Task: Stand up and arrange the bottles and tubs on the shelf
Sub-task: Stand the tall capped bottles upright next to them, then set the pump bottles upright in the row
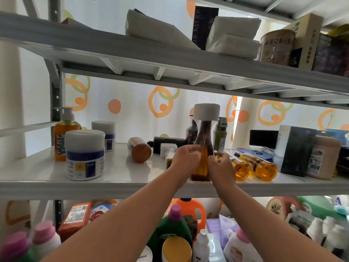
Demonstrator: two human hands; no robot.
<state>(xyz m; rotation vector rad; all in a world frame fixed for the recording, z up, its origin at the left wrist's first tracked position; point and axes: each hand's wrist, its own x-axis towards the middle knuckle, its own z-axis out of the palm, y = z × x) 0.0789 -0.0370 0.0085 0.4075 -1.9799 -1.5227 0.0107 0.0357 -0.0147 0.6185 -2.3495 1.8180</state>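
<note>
A tall amber bottle (204, 140) with a wide white cap stands upright near the front edge of the middle shelf (47, 178). My left hand (186, 157) grips its left side and my right hand (221, 166) grips its right side, fingers curled round the lower body. Two amber bottles (258, 165) lie on their sides just right of my right hand. An orange-capped bottle (139, 149) and a black bottle (168, 141) lie on their sides behind my left hand. Two white tubs (85, 154) and an orange pump bottle (63, 133) stand upright at the left.
A dark bottle (190, 132) and a green bottle (220, 135) stand behind the held one. A dark box (294, 152) and a beige tub (323, 159) stand at the right. The shelf above (170, 59) hangs low. Detergent bottles (173, 224) crowd the shelf below.
</note>
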